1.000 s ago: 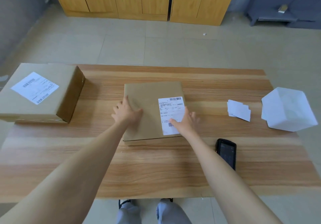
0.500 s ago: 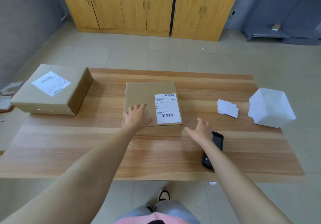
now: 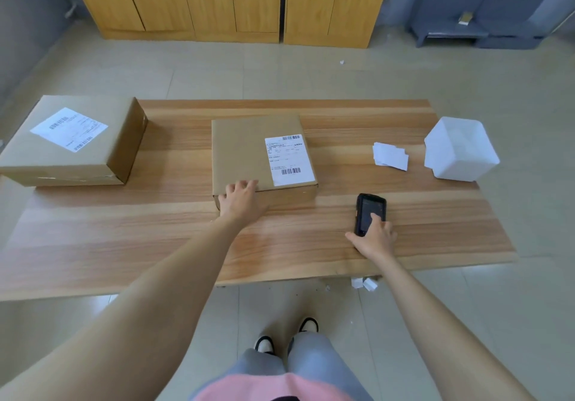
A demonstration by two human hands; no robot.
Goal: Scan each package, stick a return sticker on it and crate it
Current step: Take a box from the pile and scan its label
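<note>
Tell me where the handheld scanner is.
Head view: the handheld scanner lies on the table, right of the middle package's near corner, with the right hand touching its near end.

Left hand (image 3: 241, 200) and right hand (image 3: 375, 239) extended palm-down.

One worktop (image 3: 155, 239) carries two cardboard packages, the left package (image 3: 93, 164) and the middle package (image 3: 242, 148), and each has one white shipping label (image 3: 289, 160) on top. Also on it are one black handheld scanner (image 3: 370, 210), one white container (image 3: 460, 148) and one small heap of white stickers (image 3: 390, 156), too overlapped for me to count. Two hands reach over it, the left hand (image 3: 241, 201) and the right hand (image 3: 375, 240).
</note>
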